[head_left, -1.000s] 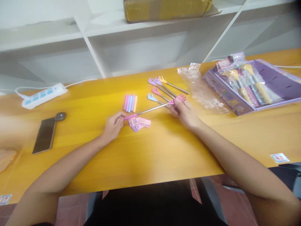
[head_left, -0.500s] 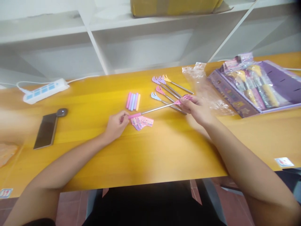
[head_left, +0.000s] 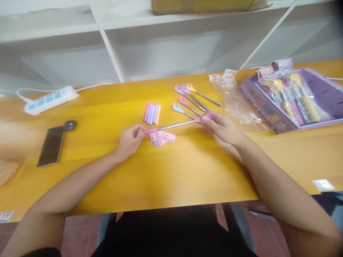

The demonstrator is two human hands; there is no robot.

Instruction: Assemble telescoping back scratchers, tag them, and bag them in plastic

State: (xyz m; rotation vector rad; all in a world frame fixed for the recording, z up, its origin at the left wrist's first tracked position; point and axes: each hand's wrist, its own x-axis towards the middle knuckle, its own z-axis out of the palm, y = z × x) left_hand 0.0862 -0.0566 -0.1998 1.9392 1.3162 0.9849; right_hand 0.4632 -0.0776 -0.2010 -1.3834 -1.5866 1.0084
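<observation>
Between my hands stretches a pink back scratcher point(head_left: 175, 125) with a metal rod. My left hand point(head_left: 131, 140) is closed on its pink handle sleeve, and my right hand point(head_left: 221, 125) grips the pink claw end. Under the sleeve lie several printed pink cards point(head_left: 167, 137). Behind them is a row of pastel handle sleeves point(head_left: 152, 114) in pink, blue, purple and yellow. Several claw heads on metal rods, among them a yellow one point(head_left: 205, 95) and a light blue one point(head_left: 178, 108), lie beyond my right hand, which partly hides some rods.
At the right, a purple display box point(head_left: 270, 107) holds wrapped back scratchers, with clear plastic bags point(head_left: 238, 103) beside it. A power strip point(head_left: 50, 101), a phone point(head_left: 50, 146) and a small dark rounded object point(head_left: 70, 125) lie left. A cardboard box point(head_left: 206, 5) sits on the shelf.
Both hands and the back scratcher have shifted slightly left in the picture. The grip on both ends stays the same, and the things on the table look unmoved.
</observation>
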